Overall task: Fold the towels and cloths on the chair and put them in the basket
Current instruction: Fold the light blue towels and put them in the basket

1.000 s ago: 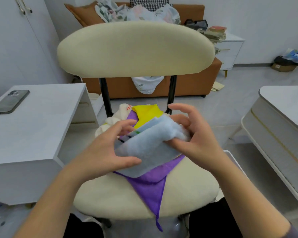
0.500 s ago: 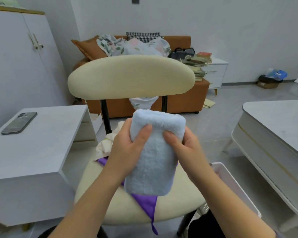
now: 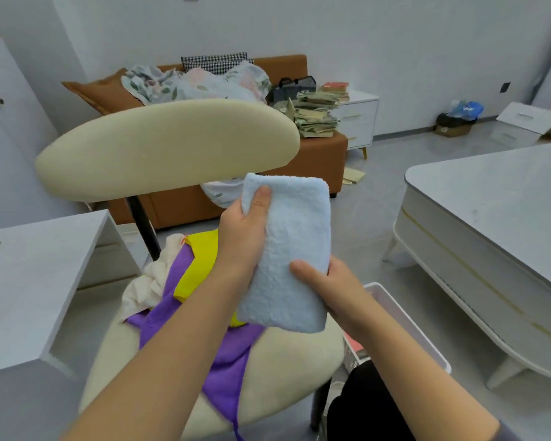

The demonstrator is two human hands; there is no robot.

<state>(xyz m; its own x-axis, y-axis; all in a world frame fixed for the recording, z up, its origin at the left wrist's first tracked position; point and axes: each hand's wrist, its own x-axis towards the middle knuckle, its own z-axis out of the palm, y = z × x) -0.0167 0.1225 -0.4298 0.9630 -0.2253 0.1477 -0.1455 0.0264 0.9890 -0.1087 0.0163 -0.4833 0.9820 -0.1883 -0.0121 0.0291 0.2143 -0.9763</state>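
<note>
A folded light-blue towel [image 3: 291, 243] hangs upright in the air above the right side of the cream chair [image 3: 283, 370]. My left hand [image 3: 244, 232] grips its upper left edge, thumb on the front. My right hand [image 3: 328, 284] grips its lower right side, thumb across the front. On the chair seat lie a purple cloth [image 3: 223, 367], a yellow cloth [image 3: 199, 265] and a cream cloth [image 3: 150, 281], all unfolded. The white basket [image 3: 404, 319] stands on the floor right of the chair, partly hidden by my right forearm.
A white side table [image 3: 35, 281] stands to the left of the chair. A low white coffee table [image 3: 490, 233] fills the right. Behind the chair is an orange sofa [image 3: 318, 154] with bedding and stacked papers. Grey floor lies between.
Both hands lifted the folded blue towel off the chair pile and carried it up and to the right. My right hand slid lower on the towel. The view swung right.
</note>
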